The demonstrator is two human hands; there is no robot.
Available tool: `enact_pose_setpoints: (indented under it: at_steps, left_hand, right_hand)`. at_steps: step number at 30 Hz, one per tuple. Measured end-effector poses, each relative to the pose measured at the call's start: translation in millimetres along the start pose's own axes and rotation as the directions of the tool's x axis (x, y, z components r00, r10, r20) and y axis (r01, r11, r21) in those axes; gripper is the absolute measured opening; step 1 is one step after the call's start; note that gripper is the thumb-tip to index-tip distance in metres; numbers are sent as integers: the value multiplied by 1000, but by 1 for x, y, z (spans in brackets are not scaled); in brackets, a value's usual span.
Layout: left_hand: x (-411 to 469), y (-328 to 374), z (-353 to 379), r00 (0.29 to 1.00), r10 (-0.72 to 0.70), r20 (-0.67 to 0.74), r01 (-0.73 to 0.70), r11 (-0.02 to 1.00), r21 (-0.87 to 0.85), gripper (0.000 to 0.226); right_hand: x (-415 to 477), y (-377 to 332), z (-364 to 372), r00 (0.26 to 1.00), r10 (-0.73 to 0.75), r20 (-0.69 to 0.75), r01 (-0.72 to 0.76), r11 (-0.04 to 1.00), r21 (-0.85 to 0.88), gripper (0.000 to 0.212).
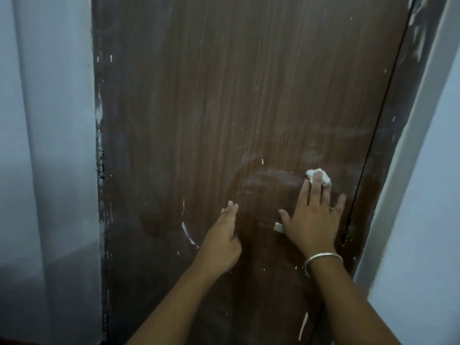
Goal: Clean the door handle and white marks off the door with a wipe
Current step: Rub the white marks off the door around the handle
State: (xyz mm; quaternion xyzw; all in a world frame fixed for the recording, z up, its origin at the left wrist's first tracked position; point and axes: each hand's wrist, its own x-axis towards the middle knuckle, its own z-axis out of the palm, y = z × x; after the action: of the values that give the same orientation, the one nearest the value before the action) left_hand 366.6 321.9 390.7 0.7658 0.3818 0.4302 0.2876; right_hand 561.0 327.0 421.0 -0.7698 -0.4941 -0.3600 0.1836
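Brown door smeared white, pale walls

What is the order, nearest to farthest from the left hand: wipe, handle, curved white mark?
1. The curved white mark, just left of the left hand.
2. The handle, to its right.
3. The wipe, farther up right, under the right hand.

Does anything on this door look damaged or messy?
Yes. The door is marked in white: a curved streak beside the left hand, a straight streak near the bottom, and chipped whitish patches down its left edge. Hazy smears show by the wipe.
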Motion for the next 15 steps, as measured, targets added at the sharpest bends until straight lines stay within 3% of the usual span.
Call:
enact_pose_setpoints:
  at_steps: [4,7,10,15]
  left_hand:
    - [4,13,14,999,32,25,-32,1000,-1,68]
    - [5,23,22,997,72,41,-72,997,15,67]
    - [6,28,25,995,91,53,-92,996,22,68]
    - [8,34,32,991,116,70,-117,993,12,69]
  right_hand:
    - [-2,-6,3,979,-168,115,152,979,134,98]
    - [0,-2,-1,954,-269,131,251,958,139,93]
    - [-4,3,-9,980,-186,76,151,932,329,84]
    - [-17,12,-26,996,-55,64,-11,668,744,73]
